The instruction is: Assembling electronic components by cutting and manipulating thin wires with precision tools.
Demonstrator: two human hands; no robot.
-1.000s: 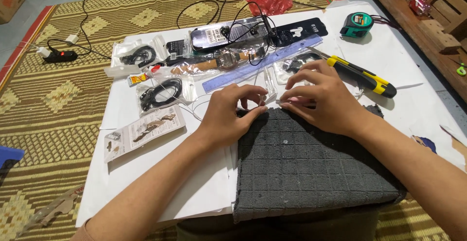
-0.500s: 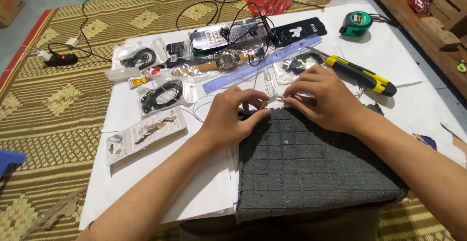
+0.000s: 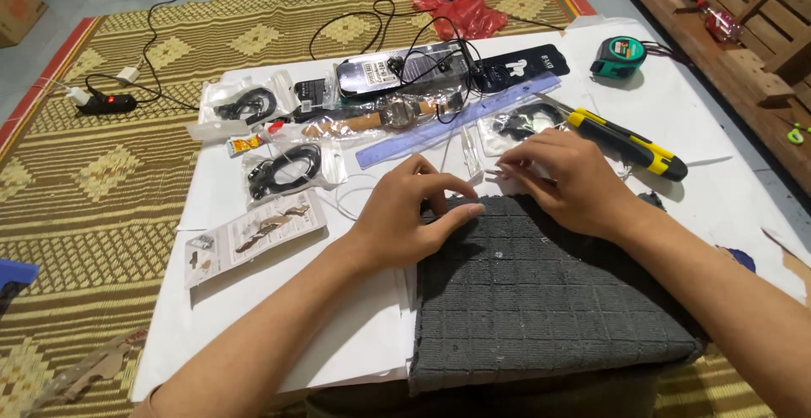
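Both hands have shifted little since a second ago. Left hand [image 3: 414,215] now lies flatter on the far edge of the grey pad [image 3: 541,291], fingers together. Right hand [image 3: 562,177] pinches a small clear strip [image 3: 494,171] just beyond that edge, beside the blue ruler [image 3: 448,122]. Yellow knife [image 3: 629,141] lies unmoved.
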